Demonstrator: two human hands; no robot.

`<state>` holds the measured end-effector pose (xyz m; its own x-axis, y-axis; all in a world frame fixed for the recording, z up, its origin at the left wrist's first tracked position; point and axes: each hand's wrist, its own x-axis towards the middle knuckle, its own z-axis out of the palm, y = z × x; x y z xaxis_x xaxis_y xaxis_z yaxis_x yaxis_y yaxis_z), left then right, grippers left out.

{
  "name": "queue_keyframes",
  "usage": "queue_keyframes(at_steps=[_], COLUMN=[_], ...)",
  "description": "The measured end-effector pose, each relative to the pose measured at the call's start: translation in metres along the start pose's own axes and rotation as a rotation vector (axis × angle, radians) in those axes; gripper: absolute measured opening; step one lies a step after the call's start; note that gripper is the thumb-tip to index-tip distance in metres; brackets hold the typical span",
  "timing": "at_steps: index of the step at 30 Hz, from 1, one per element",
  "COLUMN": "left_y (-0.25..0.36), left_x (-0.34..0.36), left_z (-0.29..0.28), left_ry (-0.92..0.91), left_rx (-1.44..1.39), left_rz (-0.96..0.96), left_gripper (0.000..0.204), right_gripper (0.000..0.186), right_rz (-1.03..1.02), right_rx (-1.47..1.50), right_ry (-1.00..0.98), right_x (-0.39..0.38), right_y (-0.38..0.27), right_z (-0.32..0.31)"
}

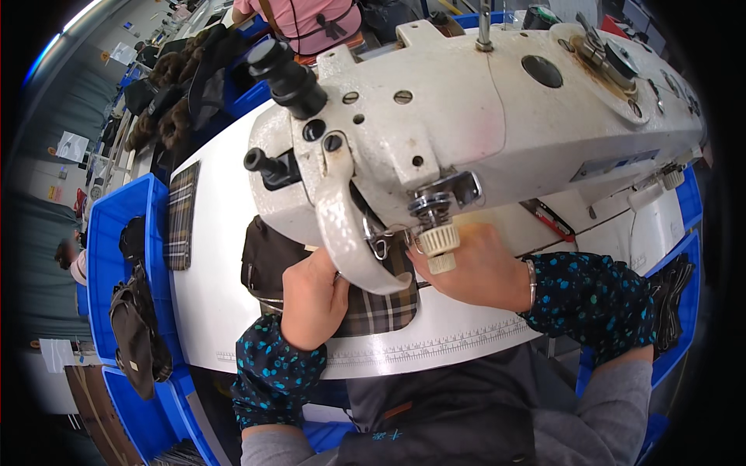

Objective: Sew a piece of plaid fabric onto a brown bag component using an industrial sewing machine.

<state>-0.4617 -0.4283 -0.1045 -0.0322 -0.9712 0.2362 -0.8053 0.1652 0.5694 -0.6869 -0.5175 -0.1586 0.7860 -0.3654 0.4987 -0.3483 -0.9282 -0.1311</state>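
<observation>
A white sewing machine point(458, 109) spans the white table in front of me. Under its head lies a dark fabric piece point(268, 252) with a zipper along its lower left edge, together with a brown plaid fabric panel point(381, 311). My left hand point(315, 299) is closed, thumb against fingers, on the fabric left of the needle area. To the right, my right hand point(474, 268) is curled beside the needle area. The tension knob point(439, 237) and the machine head hide its fingertips, so what they pinch does not show. The needle is hidden too.
Another plaid panel point(181, 217) lies at the table's left edge. Beside it, a blue bin point(101, 256) holds dark pieces. Red-and-black snips point(548, 221) rest behind my right hand. A ruler strip point(435, 343) follows the front edge. A person in pink point(311, 23) sits beyond the machine.
</observation>
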Motion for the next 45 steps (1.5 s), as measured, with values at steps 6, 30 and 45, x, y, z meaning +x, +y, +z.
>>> queue_keyframes(at_steps=[6,30,45], left_y=[0.013,0.014,0.003], left_x=[-0.004,-0.007,-0.002], left_z=[0.007,0.018,0.033], left_ry=[-0.044,-0.191,-0.087], left_rx=[0.227,0.301,0.306], left_rz=[0.161,0.098,0.283], left_gripper=[0.019,0.044,0.043], right_gripper=[0.012,0.022,0.008], right_rz=[0.165,0.089,-0.222], right_rx=[0.263,0.369,-0.11], right_ry=[0.004,0.025,-0.138], right_x=[0.004,-0.006,-0.005], right_y=[0.006,0.017,-0.019], right_z=[0.015,0.029,-0.022])
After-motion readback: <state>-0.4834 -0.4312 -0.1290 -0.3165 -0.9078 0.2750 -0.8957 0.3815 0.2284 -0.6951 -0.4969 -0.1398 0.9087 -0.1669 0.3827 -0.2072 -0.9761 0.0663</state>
